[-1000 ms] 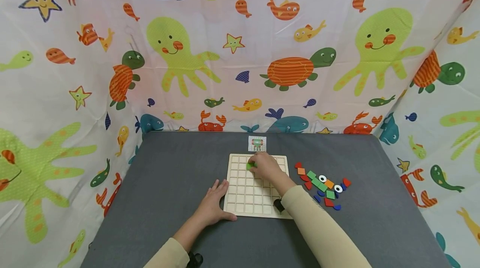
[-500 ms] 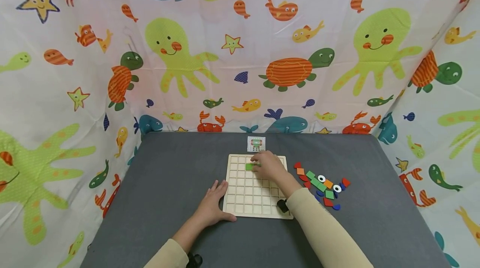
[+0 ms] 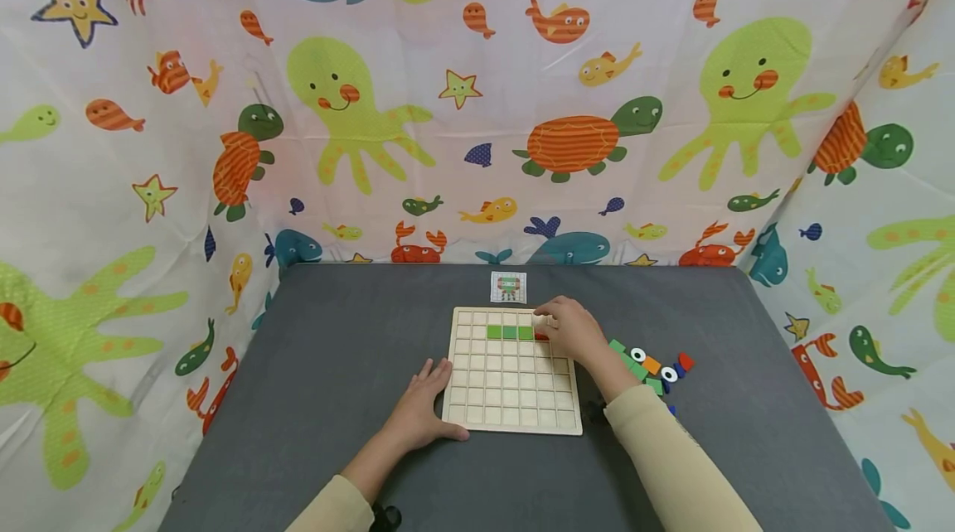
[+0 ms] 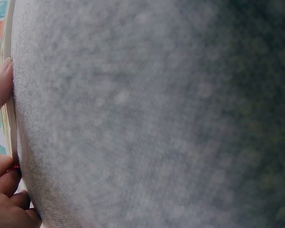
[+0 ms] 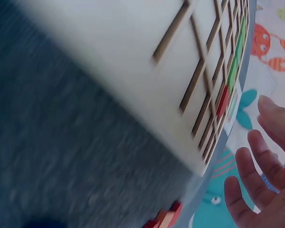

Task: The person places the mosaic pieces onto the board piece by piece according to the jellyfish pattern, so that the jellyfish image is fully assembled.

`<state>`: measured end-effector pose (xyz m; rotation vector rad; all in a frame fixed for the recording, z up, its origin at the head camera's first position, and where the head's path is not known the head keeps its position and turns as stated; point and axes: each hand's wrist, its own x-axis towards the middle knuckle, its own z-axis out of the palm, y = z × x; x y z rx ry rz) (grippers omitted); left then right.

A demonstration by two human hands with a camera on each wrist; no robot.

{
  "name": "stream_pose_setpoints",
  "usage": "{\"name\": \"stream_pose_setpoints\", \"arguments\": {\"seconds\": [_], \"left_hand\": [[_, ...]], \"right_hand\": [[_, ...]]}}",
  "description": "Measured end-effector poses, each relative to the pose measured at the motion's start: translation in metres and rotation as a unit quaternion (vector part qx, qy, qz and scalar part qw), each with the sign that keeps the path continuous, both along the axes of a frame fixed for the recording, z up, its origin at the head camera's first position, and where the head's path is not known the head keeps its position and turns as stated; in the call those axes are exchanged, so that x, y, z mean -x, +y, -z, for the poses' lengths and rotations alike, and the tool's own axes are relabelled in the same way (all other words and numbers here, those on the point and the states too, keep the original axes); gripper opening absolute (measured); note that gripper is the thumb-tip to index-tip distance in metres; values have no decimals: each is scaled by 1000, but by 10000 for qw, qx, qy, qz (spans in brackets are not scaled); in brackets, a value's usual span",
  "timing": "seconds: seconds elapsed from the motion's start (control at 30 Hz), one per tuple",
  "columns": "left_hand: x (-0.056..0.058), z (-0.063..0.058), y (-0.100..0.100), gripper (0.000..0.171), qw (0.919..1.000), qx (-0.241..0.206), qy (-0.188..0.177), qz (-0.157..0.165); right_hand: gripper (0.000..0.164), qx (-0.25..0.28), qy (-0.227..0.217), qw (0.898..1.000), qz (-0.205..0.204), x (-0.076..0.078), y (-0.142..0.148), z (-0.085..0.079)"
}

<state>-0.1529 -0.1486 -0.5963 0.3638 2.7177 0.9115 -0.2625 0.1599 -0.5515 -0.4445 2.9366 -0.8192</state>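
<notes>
A pale wooden grid board [image 3: 515, 403] lies on the grey tabletop. My left hand [image 3: 419, 409] rests with spread fingers at the board's left edge, its thumb by the near corner; in the left wrist view its thumb [image 4: 0, 88] touches the board's edge. A row of green pieces [image 3: 510, 333] sits in upper cells, with a red piece [image 5: 222, 101] at its right end. My right hand [image 3: 573, 333] is over the board's upper right, fingertips near that red piece. In the right wrist view its fingers [image 5: 256, 183] are loosely spread and hold nothing.
Right of the board lies a loose group of green, orange, red, blue pieces and white rings [image 3: 669, 374], partly hidden by my right forearm. A small printed picture card [image 3: 509, 287] lies beyond the board. A sea-animal curtain [image 3: 477, 118] surrounds the table.
My right hand has left the green pieces and moved right across the board. The full green row and the red piece beside it have come into view. My left hand stays in place.
</notes>
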Motion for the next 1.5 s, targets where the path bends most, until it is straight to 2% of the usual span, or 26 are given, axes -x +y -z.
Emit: {"name": "stream_pose_setpoints", "arguments": {"seconds": [0.3, 0.6, 0.87, 1.27, 1.5], "left_hand": [[-1, -1, 0, 122, 10000, -6, -8, -3], [-2, -4, 1, 122, 10000, 49, -44, -36], [-3, -6, 2, 122, 10000, -66, -15, -4], [-1, -5, 1, 122, 10000, -42, -16, -8], [-2, -5, 0, 122, 10000, -68, -11, 9]], "right_hand": [[35, 18, 3, 9988, 483, -2, 31, 3], [38, -144, -42, 9961, 868, -4, 56, 15], [43, -300, -428, 9899, 1320, -7, 67, 18], [31, -501, -515, 9887, 1312, -1, 63, 18], [28, -652, -167, 9930, 974, 3, 65, 21]]}}
